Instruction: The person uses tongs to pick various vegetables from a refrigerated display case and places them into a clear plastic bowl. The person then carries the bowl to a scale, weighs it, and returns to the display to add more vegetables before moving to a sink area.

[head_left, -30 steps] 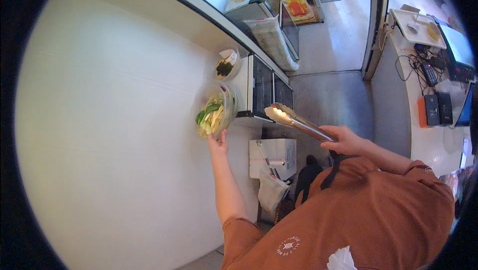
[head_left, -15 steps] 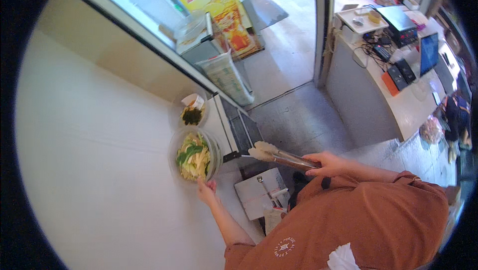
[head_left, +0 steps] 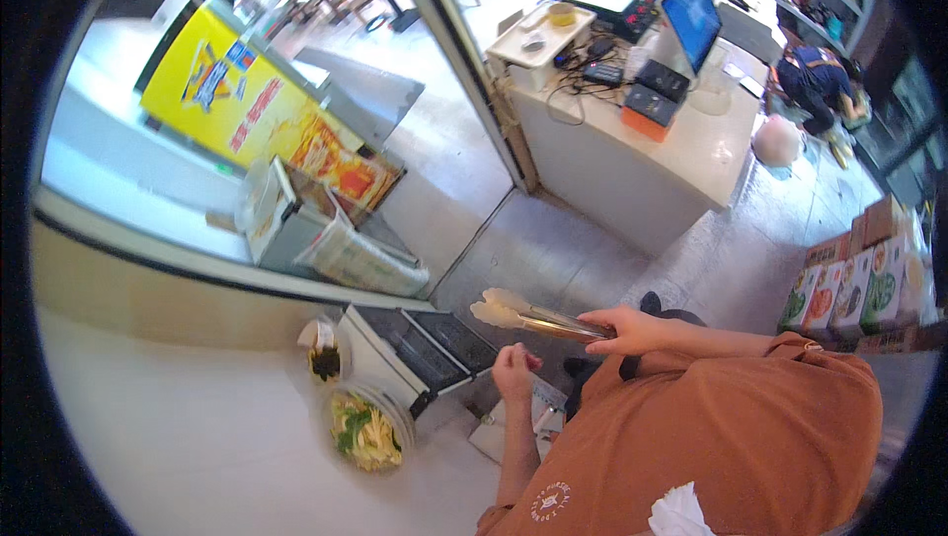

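My right hand (head_left: 632,330) is wrapped round the handle end of metal tongs (head_left: 563,322). The tongs' pale scalloped tips point left, away from my body. My left hand (head_left: 515,371) is just below the tongs, its fingers curled in, and no object shows in it. To its left on the white surface is a clear round bowl (head_left: 403,415) of pale strips and green leaves (head_left: 363,432). Beside it, farther off, a smaller clear container (head_left: 343,358) holds something dark green and a white piece. Neither hand touches the bowls.
A dark-topped rack (head_left: 420,348) adjoins the white surface (head_left: 197,427). Ahead are a door frame, a yellow poster (head_left: 237,91) and a white sack (head_left: 360,257). A counter (head_left: 691,151) with a screen and cables is at right, near stacked cartons (head_left: 849,279). A person (head_left: 815,86) bends low beyond.
My left hand has left the bowl's rim and moved right, toward the tongs. The view has swung right, so more of the counter and the cartons show. My right hand still grips the tongs.
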Available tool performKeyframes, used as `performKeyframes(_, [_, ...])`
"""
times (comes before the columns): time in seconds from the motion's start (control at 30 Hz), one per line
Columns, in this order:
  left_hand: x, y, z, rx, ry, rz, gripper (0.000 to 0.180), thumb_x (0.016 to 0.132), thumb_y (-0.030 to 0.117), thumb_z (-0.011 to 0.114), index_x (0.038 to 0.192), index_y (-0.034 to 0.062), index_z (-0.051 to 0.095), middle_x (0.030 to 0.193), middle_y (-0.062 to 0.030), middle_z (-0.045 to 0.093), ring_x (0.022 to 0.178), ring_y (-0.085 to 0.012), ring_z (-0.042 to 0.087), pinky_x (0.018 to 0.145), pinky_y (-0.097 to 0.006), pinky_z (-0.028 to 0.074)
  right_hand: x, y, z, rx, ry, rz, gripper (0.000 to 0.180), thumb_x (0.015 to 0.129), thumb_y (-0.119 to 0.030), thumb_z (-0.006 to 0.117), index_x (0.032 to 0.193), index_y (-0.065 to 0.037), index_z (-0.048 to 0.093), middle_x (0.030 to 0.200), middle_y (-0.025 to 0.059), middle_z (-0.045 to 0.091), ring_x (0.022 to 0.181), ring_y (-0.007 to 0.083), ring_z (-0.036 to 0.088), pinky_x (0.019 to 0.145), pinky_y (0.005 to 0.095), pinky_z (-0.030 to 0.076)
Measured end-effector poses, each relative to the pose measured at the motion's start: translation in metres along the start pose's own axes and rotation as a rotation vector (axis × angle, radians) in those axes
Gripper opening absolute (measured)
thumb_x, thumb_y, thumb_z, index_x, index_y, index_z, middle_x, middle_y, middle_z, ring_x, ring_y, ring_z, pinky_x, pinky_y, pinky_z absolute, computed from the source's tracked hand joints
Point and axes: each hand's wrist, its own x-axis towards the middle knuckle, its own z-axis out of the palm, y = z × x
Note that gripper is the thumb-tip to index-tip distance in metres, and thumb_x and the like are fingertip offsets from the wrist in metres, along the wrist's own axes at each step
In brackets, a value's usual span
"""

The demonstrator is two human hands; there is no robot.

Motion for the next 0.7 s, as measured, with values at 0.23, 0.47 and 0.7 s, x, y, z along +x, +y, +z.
performKeyframes(0.23, [0.037,0.057,0.165,0.636,-0.441,0.174,0.025,0.1,0.02,0.068,0.105,-0.0044,0.068,0.091,-0.0115,0.075,0.074,-0.0162,0.07,0.07,-0.033,0.057,-0.073,0.045,-0.099,0.136,0.153,0.046,0.06,0.094,-0.036,0.075,0.143,-0.006,0.056,0.11,0.0199,0.074,0.095,0.0298,0.071,0.084,0.0397,0.055])
performKeyframes(0.47, [0.044,0.08,0.331,0.908,-0.752,0.286,0.035,0.098,0.023,0.068,0.128,0.0034,0.067,0.1,-0.014,0.075,0.087,-0.0252,0.073,0.079,-0.038,0.057,-0.153,0.116,-0.213,0.163,0.457,0.067,0.064,0.093,-0.036,0.077,0.144,-0.004,0.055,0.113,0.0211,0.074,0.097,0.0263,0.071,0.087,0.038,0.055])
performKeyframes(0.7, [0.027,0.089,0.442,0.932,-1.055,0.2,0.04,0.098,0.022,0.068,0.134,0.0043,0.064,0.112,-0.0169,0.073,0.097,-0.0298,0.073,0.084,-0.038,0.057,-0.198,0.148,-0.289,0.319,0.692,0.053,0.058,0.094,-0.027,0.077,0.143,-0.003,0.056,0.111,0.0126,0.073,0.094,0.0158,0.066,0.086,0.0311,0.053])
